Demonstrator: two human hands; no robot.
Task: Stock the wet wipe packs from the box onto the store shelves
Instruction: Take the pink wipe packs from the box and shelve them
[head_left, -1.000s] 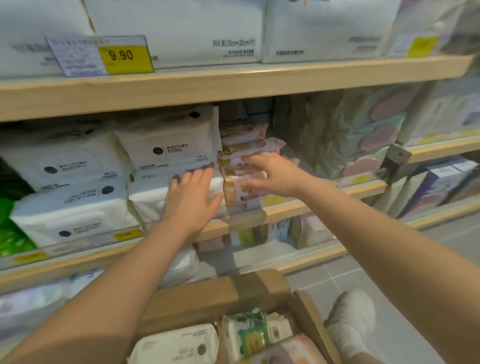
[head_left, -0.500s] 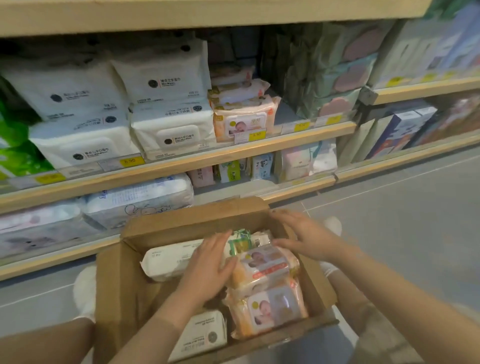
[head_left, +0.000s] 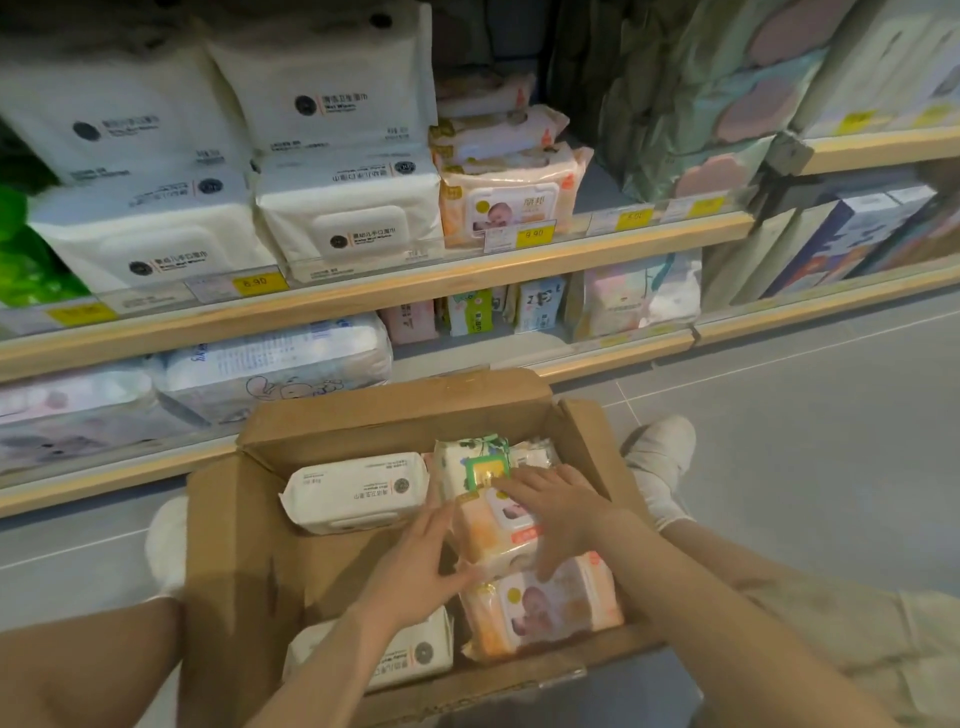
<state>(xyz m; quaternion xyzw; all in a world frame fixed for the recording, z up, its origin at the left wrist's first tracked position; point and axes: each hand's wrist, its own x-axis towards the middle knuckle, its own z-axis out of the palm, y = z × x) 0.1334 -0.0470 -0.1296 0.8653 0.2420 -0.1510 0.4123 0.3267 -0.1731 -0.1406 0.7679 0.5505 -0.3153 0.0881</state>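
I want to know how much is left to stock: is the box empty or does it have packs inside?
Not empty. The box holds several packs; both hands reach in around an orange pack.

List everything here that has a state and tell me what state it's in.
cardboard box: flaps open, packs still inside
orange baby wipe pack: in the box, between both hands
left hand: fingers straight, against the pack's side
right hand: flat on top of the pack
white wipe pack: lid closed, untouched
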